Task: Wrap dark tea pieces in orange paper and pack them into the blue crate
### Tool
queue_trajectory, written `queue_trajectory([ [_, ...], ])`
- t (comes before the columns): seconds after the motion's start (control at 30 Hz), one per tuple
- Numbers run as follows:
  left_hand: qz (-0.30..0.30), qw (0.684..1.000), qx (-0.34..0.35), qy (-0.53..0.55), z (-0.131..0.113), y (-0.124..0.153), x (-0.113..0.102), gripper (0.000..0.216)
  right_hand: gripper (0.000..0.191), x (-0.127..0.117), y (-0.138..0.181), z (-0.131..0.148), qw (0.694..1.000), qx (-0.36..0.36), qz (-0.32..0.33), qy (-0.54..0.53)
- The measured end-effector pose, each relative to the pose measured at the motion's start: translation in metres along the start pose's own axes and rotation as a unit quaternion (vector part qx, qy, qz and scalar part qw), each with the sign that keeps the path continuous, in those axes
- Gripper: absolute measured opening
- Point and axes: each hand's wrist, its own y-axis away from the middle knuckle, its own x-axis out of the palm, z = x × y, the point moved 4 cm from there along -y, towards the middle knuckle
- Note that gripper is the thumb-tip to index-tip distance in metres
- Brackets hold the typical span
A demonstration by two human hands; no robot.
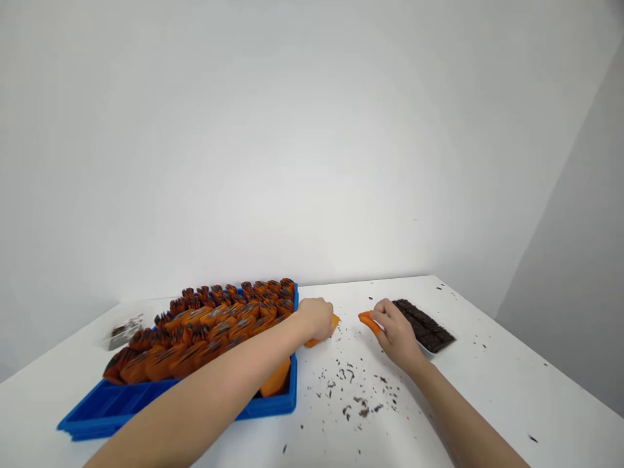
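My right hand (397, 333) pinches a small folded orange piece (369, 321) between thumb and fingers, above the white table. Its exact material cannot be made out. My left hand (316, 316) is curled over a flat orange piece (335, 324), beside the right edge of the blue tray; its fingertips are mostly hidden. In the blue tray (292, 400), rows of orange pieces with dark edges (160, 364) stand packed together. My left forearm crosses over the tray's front part. A dark brown slab (423, 326) marked into blocks lies just beyond my right hand.
Dark flakes (363, 406) are scattered over the white table (487, 396), thickest between my forearms. A clear container (124, 331) with dark bits stands left of the tray, blurred. A white wall (312, 143) rises behind the table.
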Motion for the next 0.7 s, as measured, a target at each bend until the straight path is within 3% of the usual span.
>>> queue_trajectory([
  [0.13, 0.004, 0.999, -0.039, 0.01, -0.009, -0.031, 0.016, 0.044, 0.033, -0.004, 0.001, -0.006, 0.998, 0.034, -0.046, 0.005],
  [0.3, 0.05, 0.998, -0.042, 0.006, -0.015, -0.042, 0.033, 0.039, 0.03, 0.002, 0.004, -0.009, 0.999, 0.047, -0.011, -0.003],
  [0.43, 0.048, 0.999, -0.018, -0.003, -0.023, -0.036, 0.036, 0.035, 0.021, 0.004, 0.004, -0.007, 0.998, 0.049, 0.024, -0.007],
  [0.53, -0.002, 1.0, 0.001, -0.002, -0.026, -0.021, 0.031, 0.034, 0.016, 0.004, 0.003, -0.004, 0.998, 0.055, 0.042, -0.014],
  [0.7, -0.169, 0.984, 0.041, 0.039, -0.029, 0.023, 0.017, 0.017, 0.016, 0.008, 0.001, 0.004, 0.993, 0.048, 0.091, -0.062],
])
